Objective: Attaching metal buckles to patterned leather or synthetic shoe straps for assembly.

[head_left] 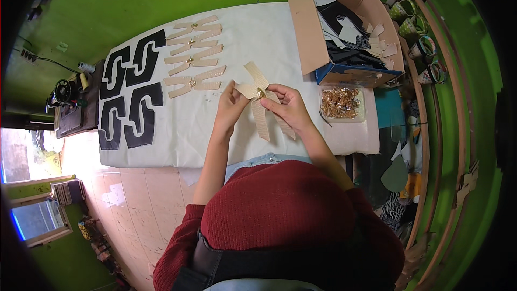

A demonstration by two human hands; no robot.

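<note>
Both hands meet over the near middle of the table around a cross-shaped beige strap piece (260, 121) with an embossed, scaly surface. A gold-coloured metal ornament (261, 93) sits where its bands cross. My left hand (231, 109) is closed on a band at the left, its fingertips partly hidden. Closed at the centre of the cross, my right hand (286, 106) presses its thumb by the ornament. Left of the hands lie several similar beige strap pieces (194, 83) with gold ornaments, in a column. Beyond them are several black S-shaped cutouts (141, 119).
Right of my hands stands a clear plastic tub (324, 118) full of small gold-coloured fittings (342, 101). Behind it, an open cardboard box (305, 27) holds black and beige scraps. A sewing machine (67, 94) is at far left. White cloth (258, 27) covers the table.
</note>
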